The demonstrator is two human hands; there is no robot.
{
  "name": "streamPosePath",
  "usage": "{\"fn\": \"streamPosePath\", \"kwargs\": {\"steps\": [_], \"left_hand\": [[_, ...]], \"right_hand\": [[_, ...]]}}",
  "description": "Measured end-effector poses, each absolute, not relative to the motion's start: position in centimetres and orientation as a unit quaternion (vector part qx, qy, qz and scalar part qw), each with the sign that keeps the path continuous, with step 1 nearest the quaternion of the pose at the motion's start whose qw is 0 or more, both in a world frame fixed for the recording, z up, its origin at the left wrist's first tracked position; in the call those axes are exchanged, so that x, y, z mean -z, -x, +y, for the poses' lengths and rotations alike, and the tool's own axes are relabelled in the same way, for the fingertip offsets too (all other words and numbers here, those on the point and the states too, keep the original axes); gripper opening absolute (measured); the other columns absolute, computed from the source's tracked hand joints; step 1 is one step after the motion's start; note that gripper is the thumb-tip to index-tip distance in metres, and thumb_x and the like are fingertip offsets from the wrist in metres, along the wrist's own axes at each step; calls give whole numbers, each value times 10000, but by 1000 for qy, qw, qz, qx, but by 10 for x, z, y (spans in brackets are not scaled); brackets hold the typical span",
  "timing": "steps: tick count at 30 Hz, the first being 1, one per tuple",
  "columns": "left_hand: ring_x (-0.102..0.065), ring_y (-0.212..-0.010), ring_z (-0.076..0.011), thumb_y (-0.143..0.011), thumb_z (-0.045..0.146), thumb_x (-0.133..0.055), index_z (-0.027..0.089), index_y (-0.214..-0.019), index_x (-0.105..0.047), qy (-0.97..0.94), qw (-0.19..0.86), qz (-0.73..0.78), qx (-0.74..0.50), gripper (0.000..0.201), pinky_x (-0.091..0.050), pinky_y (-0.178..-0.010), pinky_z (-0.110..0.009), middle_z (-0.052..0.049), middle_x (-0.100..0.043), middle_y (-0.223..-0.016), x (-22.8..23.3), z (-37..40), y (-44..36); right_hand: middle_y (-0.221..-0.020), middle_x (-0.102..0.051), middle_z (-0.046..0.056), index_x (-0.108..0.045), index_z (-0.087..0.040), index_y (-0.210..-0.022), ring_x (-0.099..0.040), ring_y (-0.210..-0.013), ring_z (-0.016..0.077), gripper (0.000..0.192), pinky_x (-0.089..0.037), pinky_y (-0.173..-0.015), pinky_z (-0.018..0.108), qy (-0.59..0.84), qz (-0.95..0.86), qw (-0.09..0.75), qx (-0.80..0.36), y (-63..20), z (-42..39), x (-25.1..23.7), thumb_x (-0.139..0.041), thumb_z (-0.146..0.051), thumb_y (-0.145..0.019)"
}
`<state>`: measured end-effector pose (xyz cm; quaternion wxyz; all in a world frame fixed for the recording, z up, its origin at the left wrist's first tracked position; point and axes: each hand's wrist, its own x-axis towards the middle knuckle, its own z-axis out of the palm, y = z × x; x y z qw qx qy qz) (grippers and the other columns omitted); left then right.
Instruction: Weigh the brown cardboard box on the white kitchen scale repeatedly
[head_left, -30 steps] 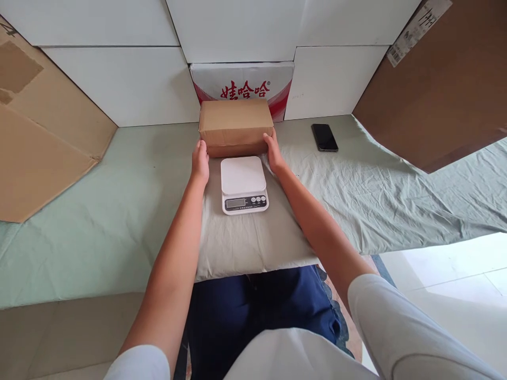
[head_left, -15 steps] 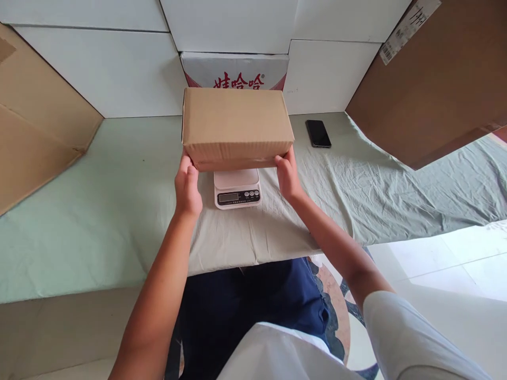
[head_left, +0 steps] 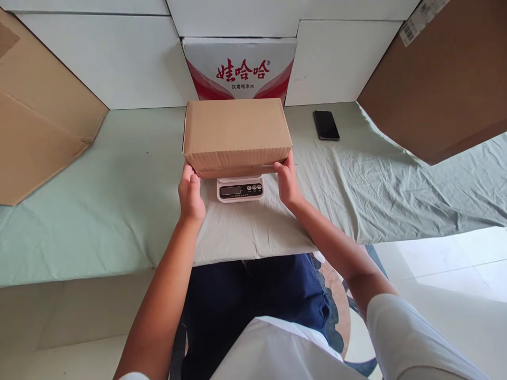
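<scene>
A plain brown cardboard box (head_left: 237, 126) is held level between my two hands, over a small white kitchen scale (head_left: 240, 191). My left hand (head_left: 191, 194) grips the box's near left corner, thumb on the outside and fingers hidden beneath. At the near right corner my right hand (head_left: 287, 179) closes on the box in the same way. Only the scale's front, with its dark display and round buttons, shows below the box; the weighing plate is mostly covered. Whether the box touches the plate, I cannot tell.
A black phone (head_left: 326, 125) lies on the pale green cloth (head_left: 130, 195) to the right. Behind stands a white and red printed carton (head_left: 242, 48) against white panels (head_left: 106, 60). Large cardboard pieces rise at the left (head_left: 43, 116) and right (head_left: 443, 79).
The box has come down closer to the scale with both hands, covering more of its plate. More of the printed carton behind shows above it. The camera view has shifted slightly.
</scene>
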<state>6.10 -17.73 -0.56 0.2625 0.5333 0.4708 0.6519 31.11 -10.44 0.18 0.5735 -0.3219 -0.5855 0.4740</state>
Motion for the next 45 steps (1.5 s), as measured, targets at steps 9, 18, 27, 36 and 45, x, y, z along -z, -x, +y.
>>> {"fn": "streamPosePath", "kwargs": {"steps": [9,18,27,36,45], "left_hand": [[-654,-1517,-354,-1025,868,-512,275,-1490,-708,-526,250,497,-644,779,-504,-1287,-440,-140,-745,-1518,11,-176,-60],[-625,-1560,-352,-1035,856,-510,280,-1523,-697,-523,253,498,-644,777,-500,-1304,-446,-136,-720,-1576,12,-174,-57],[-633,-1558,-349,-1036,860,-508,284,-1526,-705,-524,251,499,-643,781,-510,-1300,-432,-129,-723,-1576,11,-175,-58],[-431,-1732,-342,-1012,885,-509,302,-1665,-609,-486,259,491,-675,881,-377,-1427,-474,-117,-532,-1802,20,-168,-48],[-336,-1775,-331,-1022,896,-484,312,-1710,-550,-465,264,493,-686,905,-325,-1459,-500,-95,-419,-1876,34,-159,-31]], "right_hand": [[-1657,-593,10,-497,-431,-1602,-466,-1621,359,811,-397,-1434,584,333,-581,564,-483,-310,-106,-3,-637,-692,-847],[-1674,-586,4,-509,-430,-1588,-474,-1602,362,804,-411,-1429,601,338,-573,564,-488,-308,-109,-4,-649,-662,-831],[-1634,-608,17,-511,-433,-1594,-474,-1614,350,795,-409,-1437,592,341,-582,564,-476,-308,-107,-1,-640,-686,-852],[-1892,-338,-52,-425,-478,-1661,-237,-1826,348,902,-242,-1498,669,356,-551,597,-461,-325,-95,2,-604,-856,-861],[-1907,-319,-73,-456,-507,-1627,-192,-1847,381,883,-207,-1485,719,355,-507,629,-470,-338,-86,1,-662,-846,-838]]}}
